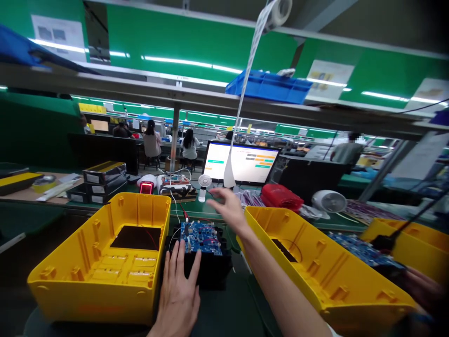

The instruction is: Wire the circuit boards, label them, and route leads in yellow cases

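While resting left hand at the near left edge of blue circuit board, apparently touching, fingers spread apart and clamped on nothing, best to press lightly and spare the components. Find the board atop black block on the bench, between left yellow casing and right yellow casing. Note right hand raised forward near small white fan, thumb and fingers parted, nothing visibly held; advisable to carry that arm clear of board and white cable, avoiding any tug.
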`<state>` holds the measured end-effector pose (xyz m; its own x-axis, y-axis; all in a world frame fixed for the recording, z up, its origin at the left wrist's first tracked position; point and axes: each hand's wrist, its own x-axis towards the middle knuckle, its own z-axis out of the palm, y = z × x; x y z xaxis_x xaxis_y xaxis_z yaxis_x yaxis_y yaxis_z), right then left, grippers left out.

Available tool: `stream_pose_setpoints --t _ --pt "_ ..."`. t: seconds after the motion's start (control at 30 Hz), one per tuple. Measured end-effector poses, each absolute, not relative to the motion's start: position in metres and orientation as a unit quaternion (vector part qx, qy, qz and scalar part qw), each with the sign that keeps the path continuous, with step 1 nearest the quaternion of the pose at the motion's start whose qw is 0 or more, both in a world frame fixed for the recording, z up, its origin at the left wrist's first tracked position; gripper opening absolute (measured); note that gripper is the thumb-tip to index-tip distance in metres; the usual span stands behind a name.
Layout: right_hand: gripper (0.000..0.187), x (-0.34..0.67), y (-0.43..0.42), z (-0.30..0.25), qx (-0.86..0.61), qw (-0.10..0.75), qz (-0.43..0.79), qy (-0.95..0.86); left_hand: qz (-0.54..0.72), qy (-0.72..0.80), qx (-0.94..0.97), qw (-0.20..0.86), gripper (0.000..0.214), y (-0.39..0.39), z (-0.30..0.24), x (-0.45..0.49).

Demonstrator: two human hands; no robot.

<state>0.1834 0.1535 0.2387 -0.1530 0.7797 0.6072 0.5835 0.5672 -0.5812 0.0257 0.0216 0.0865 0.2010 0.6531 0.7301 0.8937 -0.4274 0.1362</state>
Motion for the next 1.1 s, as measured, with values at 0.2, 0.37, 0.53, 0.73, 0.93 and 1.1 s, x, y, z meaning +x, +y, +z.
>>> stream_pose_setpoints --t 0.2,0.37,0.53,0.73,0.93,1.1 --pt "0.034 0.202 0.226 0.317 -0.519 0.624 -0.074 -0.579 -0.418 -0.467 -0.768 0.132 0.059 0.000 0.149 0.028" --pt "0.009 0.193 0.223 0.328 -0.464 0.654 -0.045 -0.595 -0.465 -0.368 -0.804 0.040 0.049 0.028 0.255 0.012" --pt "0.018 0.177 0.173 0.320 -0.286 0.735 0.057 -0.612 -0.539 -0.267 -0.796 0.069 0.033 0.090 0.343 0.013" --pt "0.021 0.164 0.130 0.326 -0.205 0.755 0.225 -0.581 -0.610 -0.192 -0.762 -0.097 0.016 0.128 0.359 0.041" --pt "0.024 0.169 0.128 0.329 -0.196 0.752 0.315 -0.545 -0.629 -0.128 -0.714 -0.282 0.009 0.132 0.360 0.046" --pt "0.023 0.170 0.133 0.326 -0.192 0.762 0.322 -0.528 -0.520 -0.183 -0.750 -0.365 0.016 0.162 0.366 0.022"
